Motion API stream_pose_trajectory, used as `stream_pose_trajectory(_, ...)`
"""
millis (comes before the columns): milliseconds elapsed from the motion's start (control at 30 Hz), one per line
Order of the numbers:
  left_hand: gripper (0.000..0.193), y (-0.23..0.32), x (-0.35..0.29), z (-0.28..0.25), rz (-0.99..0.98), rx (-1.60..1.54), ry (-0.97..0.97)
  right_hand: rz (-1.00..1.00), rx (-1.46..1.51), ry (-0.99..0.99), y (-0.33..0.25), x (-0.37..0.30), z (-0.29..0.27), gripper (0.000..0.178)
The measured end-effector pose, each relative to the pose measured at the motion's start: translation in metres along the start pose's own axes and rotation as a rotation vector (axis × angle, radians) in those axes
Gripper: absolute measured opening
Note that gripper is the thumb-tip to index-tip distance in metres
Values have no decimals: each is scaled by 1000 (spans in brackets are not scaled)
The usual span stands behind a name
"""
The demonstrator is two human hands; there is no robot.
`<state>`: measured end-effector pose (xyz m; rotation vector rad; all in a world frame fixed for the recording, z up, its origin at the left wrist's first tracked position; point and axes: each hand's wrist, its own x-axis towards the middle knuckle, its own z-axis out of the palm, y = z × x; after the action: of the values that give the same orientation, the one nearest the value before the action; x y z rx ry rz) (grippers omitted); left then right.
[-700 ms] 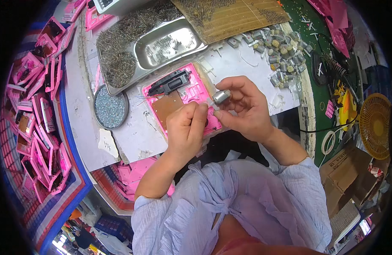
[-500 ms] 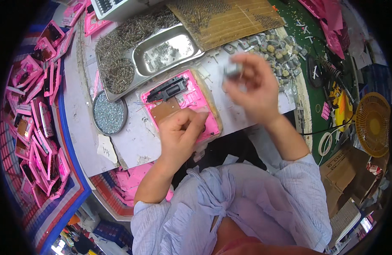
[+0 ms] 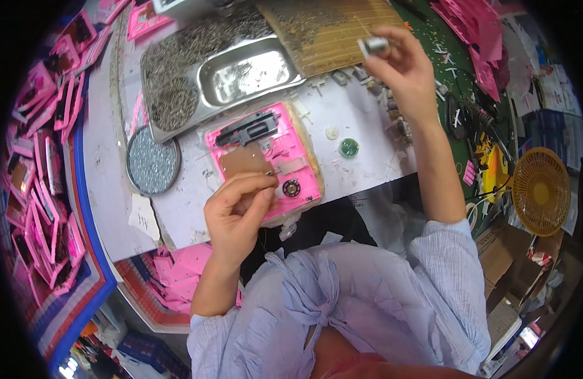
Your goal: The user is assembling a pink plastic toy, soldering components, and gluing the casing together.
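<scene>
A pink plastic housing lies on a padded block on the white table. It holds a black mechanism, a brown board, thin wires and a round dark part. Over its lower left edge is my left hand, thumb and forefinger pinched together; a tiny dark tip shows at the fingers, too small to name. Away from the housing, my right hand is raised at the corner of the cardboard sheet. Between its thumb and fingers sits a small silver motor with a white end.
A metal tray with heaps of screws stands behind the housing, beside cardboard. A round dish of tiny metal pieces is left. Small motors are piled right, near a green-filled cap. Pink housings fill the left side.
My right hand has moved up and away with the small motor, uncovering the green-filled cap. My left hand has shifted left and down, showing the round dark part in the housing.
</scene>
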<state>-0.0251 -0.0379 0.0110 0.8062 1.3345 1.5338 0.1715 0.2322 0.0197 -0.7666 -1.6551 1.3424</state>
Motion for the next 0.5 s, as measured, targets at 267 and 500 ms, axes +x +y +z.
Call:
stream_pose_trajectory(267,27,3,-7,9,54,267,-54,658,506,-483,-37,-114,66,46)
stream_pose_trajectory(500,36,-3,-10,8,73,254,-21,705,503,-604,-33,-108,73,45)
